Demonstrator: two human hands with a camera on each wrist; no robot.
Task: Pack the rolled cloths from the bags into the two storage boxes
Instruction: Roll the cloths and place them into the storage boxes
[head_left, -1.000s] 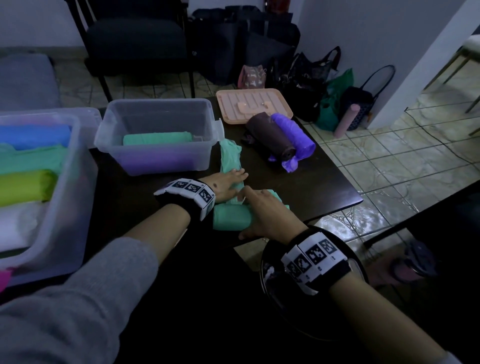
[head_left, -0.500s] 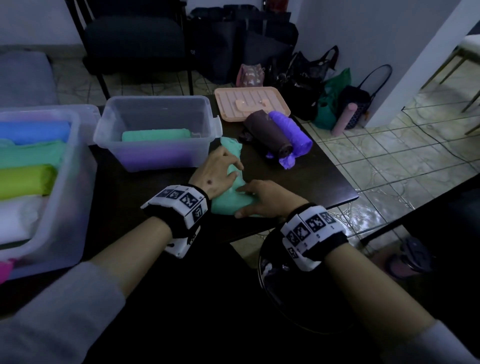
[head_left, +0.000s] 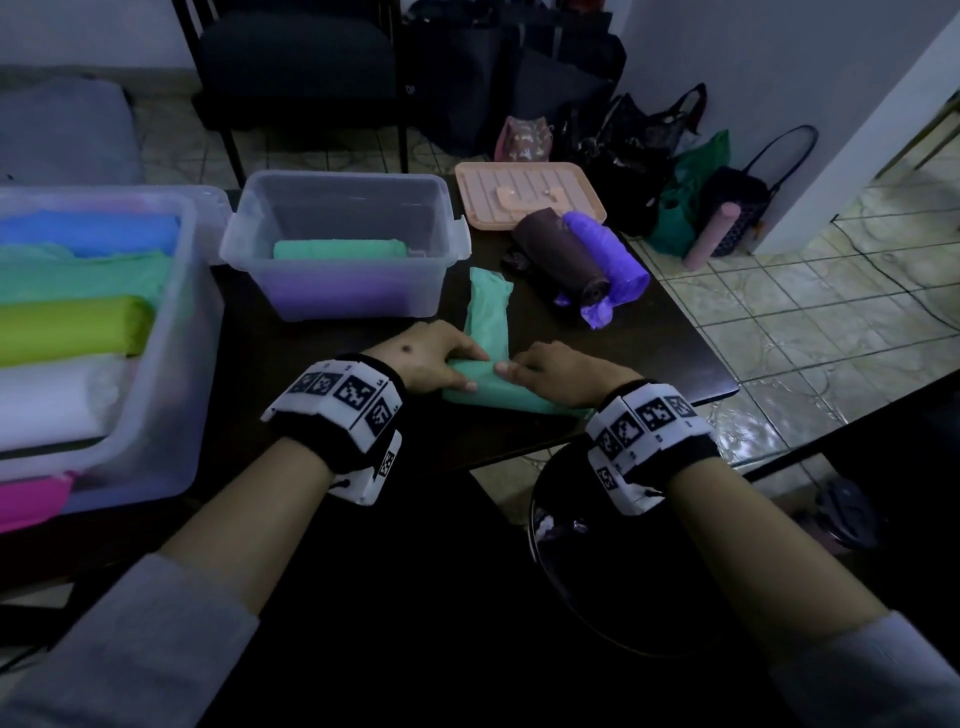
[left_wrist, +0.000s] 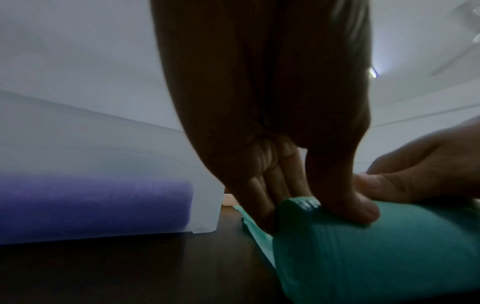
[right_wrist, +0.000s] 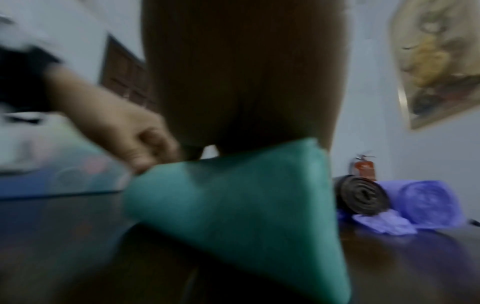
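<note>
A green cloth (head_left: 485, 397) lies partly rolled near the table's front edge, its loose tail (head_left: 488, 306) running away from me. My left hand (head_left: 467, 371) grips the roll's left end (left_wrist: 363, 246), thumb on top and fingers behind. My right hand (head_left: 511, 369) curls over the roll's right part (right_wrist: 233, 195); its fingertips are hidden in the right wrist view. A small clear box (head_left: 249, 228) behind holds a green roll (head_left: 340, 249) over purple cloth. The large clear box (head_left: 202, 332) at left holds several coloured rolls. A brown roll (head_left: 563, 254) and a purple roll (head_left: 610, 249) lie at the right.
A peach lid (head_left: 524, 182) lies at the table's back right. Bags (head_left: 634, 150) and a pink roll (head_left: 711, 234) stand on the tiled floor beyond, with a dark chair (head_left: 296, 67) behind the table. A black stool (head_left: 587, 571) sits under my right forearm.
Both hands have shifted from lying over the green cloth to gripping its rolled end with curled fingers. The roll has stayed near the front edge.
</note>
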